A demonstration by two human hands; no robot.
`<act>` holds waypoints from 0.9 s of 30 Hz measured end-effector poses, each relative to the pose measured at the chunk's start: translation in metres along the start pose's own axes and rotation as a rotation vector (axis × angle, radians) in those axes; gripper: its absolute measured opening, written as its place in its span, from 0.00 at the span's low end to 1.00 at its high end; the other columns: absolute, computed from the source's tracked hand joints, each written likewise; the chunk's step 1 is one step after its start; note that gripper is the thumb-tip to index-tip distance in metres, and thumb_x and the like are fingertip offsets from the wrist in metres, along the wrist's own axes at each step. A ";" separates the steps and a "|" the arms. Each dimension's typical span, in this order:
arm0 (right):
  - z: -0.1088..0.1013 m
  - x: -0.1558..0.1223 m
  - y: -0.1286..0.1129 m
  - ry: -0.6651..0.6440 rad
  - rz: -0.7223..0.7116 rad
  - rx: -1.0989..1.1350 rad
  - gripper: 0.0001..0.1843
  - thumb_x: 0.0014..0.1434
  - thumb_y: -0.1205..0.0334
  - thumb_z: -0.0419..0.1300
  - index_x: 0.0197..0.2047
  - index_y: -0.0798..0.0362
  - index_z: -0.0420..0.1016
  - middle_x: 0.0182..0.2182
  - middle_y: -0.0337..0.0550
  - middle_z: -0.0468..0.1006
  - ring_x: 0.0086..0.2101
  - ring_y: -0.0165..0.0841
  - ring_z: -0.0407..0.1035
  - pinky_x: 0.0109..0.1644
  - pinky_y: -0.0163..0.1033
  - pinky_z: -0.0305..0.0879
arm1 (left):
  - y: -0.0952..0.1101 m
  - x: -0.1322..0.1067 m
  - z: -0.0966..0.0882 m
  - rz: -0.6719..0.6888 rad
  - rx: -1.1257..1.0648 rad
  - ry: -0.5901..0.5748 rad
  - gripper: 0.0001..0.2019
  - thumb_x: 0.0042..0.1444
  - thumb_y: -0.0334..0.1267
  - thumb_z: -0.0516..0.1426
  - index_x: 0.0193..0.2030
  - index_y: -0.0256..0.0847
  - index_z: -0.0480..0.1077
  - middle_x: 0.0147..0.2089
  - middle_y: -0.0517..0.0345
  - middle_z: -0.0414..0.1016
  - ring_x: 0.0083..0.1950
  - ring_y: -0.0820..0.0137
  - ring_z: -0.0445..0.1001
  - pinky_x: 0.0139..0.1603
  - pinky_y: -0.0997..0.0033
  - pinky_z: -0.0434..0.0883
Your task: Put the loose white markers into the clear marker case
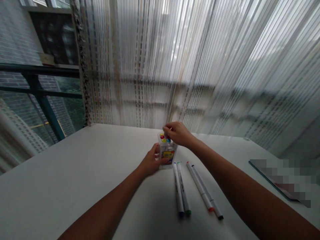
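A clear plastic marker case with a yellow and black label stands upright on the white table. Colored marker ends, yellow, red and blue among them, show at its top. My left hand grips the case low on its left side. Above the case, my right hand is closed in a pinch at the marker ends; what its fingertips hold, if anything, is hidden. In front of the case lie a blue-ended marker and a green-ended marker. Right of them are an orange-ended marker and a black-ended marker.
A flat, blurred-out item with a dark edge lies at the table's right side. The white table reaches back to a striped sheer curtain. At the left, a dark green railing stands beyond the table.
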State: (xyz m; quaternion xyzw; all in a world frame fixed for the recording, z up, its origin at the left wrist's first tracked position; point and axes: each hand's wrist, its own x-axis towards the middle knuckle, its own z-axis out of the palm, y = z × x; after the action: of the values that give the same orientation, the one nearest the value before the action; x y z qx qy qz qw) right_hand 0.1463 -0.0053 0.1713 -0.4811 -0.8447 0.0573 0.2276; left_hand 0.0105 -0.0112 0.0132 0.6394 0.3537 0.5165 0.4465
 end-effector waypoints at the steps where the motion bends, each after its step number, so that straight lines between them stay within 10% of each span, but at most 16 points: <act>1: 0.000 -0.001 -0.001 -0.029 0.002 -0.060 0.13 0.63 0.69 0.54 0.33 0.59 0.80 0.29 0.48 0.81 0.33 0.34 0.73 0.39 0.35 0.62 | -0.001 0.000 0.000 -0.001 -0.007 -0.004 0.27 0.45 0.44 0.70 0.50 0.42 0.67 0.48 0.50 0.81 0.47 0.56 0.79 0.50 0.54 0.72; 6: 0.003 -0.008 -0.001 -0.012 -0.017 -0.058 0.12 0.61 0.71 0.55 0.38 0.59 0.82 0.35 0.48 0.82 0.35 0.33 0.73 0.41 0.34 0.63 | -0.006 -0.001 -0.001 -0.037 -0.020 -0.006 0.26 0.46 0.46 0.70 0.49 0.43 0.67 0.48 0.52 0.80 0.48 0.56 0.79 0.50 0.53 0.73; 13: 0.029 -0.047 0.043 0.373 0.077 0.212 0.12 0.62 0.72 0.53 0.42 0.57 0.77 0.40 0.46 0.80 0.41 0.32 0.73 0.48 0.34 0.66 | -0.013 -0.002 -0.004 -0.096 -0.069 0.004 0.30 0.42 0.50 0.71 0.49 0.41 0.68 0.48 0.49 0.80 0.47 0.54 0.80 0.50 0.49 0.75; 19: 0.061 -0.082 0.095 0.180 0.359 0.028 0.13 0.62 0.73 0.53 0.44 0.58 0.78 0.43 0.49 0.80 0.42 0.33 0.73 0.49 0.34 0.64 | -0.015 -0.001 -0.007 -0.104 -0.049 0.042 0.33 0.38 0.51 0.73 0.50 0.41 0.69 0.48 0.47 0.81 0.48 0.52 0.80 0.51 0.46 0.76; 27: 0.071 -0.095 0.108 -0.053 0.464 -0.066 0.13 0.64 0.65 0.54 0.42 0.54 0.81 0.40 0.47 0.82 0.41 0.34 0.73 0.43 0.35 0.61 | -0.017 -0.003 -0.015 -0.132 -0.006 0.077 0.32 0.36 0.52 0.73 0.47 0.41 0.70 0.48 0.49 0.81 0.48 0.51 0.80 0.53 0.44 0.76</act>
State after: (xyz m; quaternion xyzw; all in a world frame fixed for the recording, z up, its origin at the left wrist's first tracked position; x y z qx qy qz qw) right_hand 0.2409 -0.0192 0.0424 -0.6680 -0.7184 0.0930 0.1703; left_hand -0.0048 -0.0054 -0.0028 0.5931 0.4103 0.5113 0.4674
